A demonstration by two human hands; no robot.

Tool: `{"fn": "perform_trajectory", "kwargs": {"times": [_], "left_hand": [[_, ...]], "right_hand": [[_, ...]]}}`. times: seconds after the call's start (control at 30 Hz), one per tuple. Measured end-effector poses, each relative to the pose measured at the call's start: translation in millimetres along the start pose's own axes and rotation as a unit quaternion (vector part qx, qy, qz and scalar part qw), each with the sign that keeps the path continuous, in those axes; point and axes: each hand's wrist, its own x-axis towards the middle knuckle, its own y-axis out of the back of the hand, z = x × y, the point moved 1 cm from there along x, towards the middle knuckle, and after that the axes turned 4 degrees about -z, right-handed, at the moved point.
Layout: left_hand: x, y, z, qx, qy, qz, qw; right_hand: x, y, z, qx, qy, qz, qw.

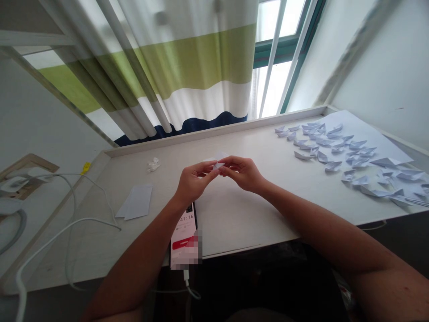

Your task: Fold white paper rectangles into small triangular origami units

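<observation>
Between my two hands, above the middle of the white table (234,228), is a small folded piece of white paper (218,166). My left hand (195,180) pinches its left side with thumb and fingers. On the opposite side, my right hand (244,173) grips it the same way. Most of the paper is hidden by the fingers, so its exact shape cannot be made out. Many folded paper boats (323,141) lie spread over the right part of the table, away from my right hand.
Flat paper slips (136,202) and a crumpled paper (153,164) lie at the left. A phone (182,243) with a plugged-in cable sits at the front edge, under my left forearm. White cables (67,232) cross the left side. A curtain (201,58) hangs behind the raised rear edge.
</observation>
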Motion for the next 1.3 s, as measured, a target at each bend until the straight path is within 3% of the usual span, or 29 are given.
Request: {"fn": "perform_trajectory", "kwargs": {"times": [0.4,0.63,0.83,0.93,1.03,1.17,1.3], "left_hand": [[5,2,-4,-0.078,0.031,-0.044,0.996],[0,-5,-3,-0.048,0.011,-0.026,0.998],[0,-15,-3,-0.214,0.071,0.045,0.973],[1,-15,-1,-0.281,0.091,0.04,0.954],[1,-13,1,-0.287,0.096,0.023,0.953],[0,-12,1,-0.28,0.091,0.029,0.955],[1,-13,1,-0.252,0.076,0.065,0.963]], "right_hand": [[-1,-2,-2,-0.048,0.052,-0.022,0.997],[-4,-5,-5,-0.22,0.141,0.013,0.965],[-4,-6,-3,-0.296,0.208,0.033,0.932],[-3,-4,-1,-0.318,0.23,0.036,0.919],[-3,-4,-2,-0.331,0.243,0.046,0.911],[-4,-6,-7,-0.284,0.235,0.041,0.929],[-2,-8,-7,-0.145,0.118,0.057,0.981]]}}
